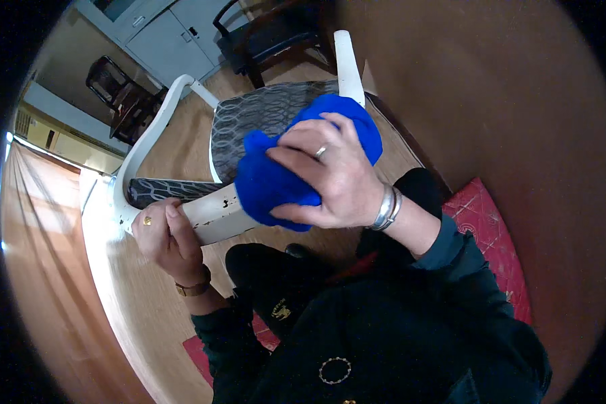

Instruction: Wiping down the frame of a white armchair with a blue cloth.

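Note:
In front of me stands a white-framed armchair with a grey patterned fabric seat (252,116). Paint is chipped off its top back rail (217,212) in several spots. My left hand (166,237) grips that rail near its left end. A crumpled blue cloth (267,182) lies bunched under my right hand (333,171), which presses it on the rail, and its far end spreads toward the right armrest (349,65). The cloth and hand hide the right part of the rail. The left armrest (154,121) curves away, untouched.
A dark wooden armchair (272,43) stands beyond the seat, near white cabinets (169,45). Another dark chair (123,101) is at the far left. Close on my right rises a brown surface (515,131). Red quilted fabric (485,222) lies beneath me. A curtain (45,212) hangs at left.

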Demonstrator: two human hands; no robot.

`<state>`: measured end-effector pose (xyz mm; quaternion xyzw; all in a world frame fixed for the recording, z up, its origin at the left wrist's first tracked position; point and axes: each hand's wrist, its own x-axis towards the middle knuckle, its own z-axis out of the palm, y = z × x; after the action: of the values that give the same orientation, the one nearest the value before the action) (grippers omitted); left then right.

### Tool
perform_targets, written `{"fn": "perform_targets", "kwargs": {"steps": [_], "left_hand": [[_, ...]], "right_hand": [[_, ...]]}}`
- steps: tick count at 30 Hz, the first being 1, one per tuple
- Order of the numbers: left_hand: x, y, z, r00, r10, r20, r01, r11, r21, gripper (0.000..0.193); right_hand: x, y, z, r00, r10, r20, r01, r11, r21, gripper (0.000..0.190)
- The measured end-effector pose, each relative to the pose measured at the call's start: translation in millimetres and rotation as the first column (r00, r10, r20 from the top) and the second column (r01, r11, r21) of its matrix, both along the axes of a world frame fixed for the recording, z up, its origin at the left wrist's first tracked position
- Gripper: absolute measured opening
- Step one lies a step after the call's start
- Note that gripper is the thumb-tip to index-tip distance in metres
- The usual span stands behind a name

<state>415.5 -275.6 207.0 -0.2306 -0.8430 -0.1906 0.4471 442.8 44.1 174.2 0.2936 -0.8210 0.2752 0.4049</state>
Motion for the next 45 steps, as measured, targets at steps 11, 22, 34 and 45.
{"fn": "perform_targets", "kwargs": {"steps": [11,22,34,45], "left_hand": [[0.1,5.9,1.1,0.996,-0.047,0.073,0.044,0.998,0.037,0.031],[-0.7,5.6,-2.0,1.0,-0.011,-0.019,0.011,1.0,0.027,0.025],[-1.0,7.4,1.7,0.999,0.021,-0.029,-0.021,1.0,-0.018,0.026],[0.2,-3.6,-5.7,0.999,0.023,0.028,-0.024,1.0,0.016,0.027]], "right_hand": [[3.6,-66.1,16.1,0.997,0.081,0.018,-0.082,0.996,0.036,0.081],[-17.7,24.6,-13.3,0.994,0.104,-0.04,-0.102,0.993,0.062,0.074],[9.9,-23.2,12.0,0.999,0.031,0.044,-0.035,0.994,0.101,0.077],[-5.8,-24.2,-3.7,0.994,0.057,-0.093,-0.051,0.996,0.067,0.058]]}}
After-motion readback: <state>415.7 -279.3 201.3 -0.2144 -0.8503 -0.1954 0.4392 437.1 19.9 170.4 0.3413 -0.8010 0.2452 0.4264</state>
